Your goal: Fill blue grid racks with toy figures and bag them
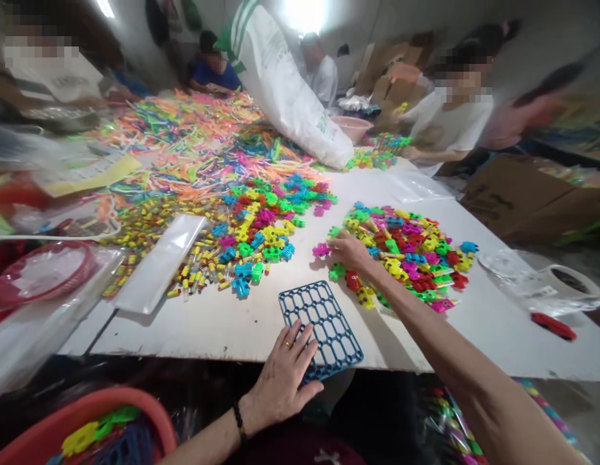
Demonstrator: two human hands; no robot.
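Note:
My left hand [283,375] lies flat with fingers spread on the near corner of a blue plastic grid tray [323,326] at the table's front edge. My right hand [349,251] reaches across to the left edge of a heap of small colourful plastic toy pieces [409,255]. Its fingers curl down onto the pieces beside a pink one [321,249]; what they hold, if anything, is hidden.
A second heap of coloured pieces [254,229] and a clear bag stack [159,261] lie left. Tape roll [571,287] and red cutter [553,325] sit right. A white sack [285,84] stands behind. A red basin [86,429] is near left. Other people sit around the white table [217,323].

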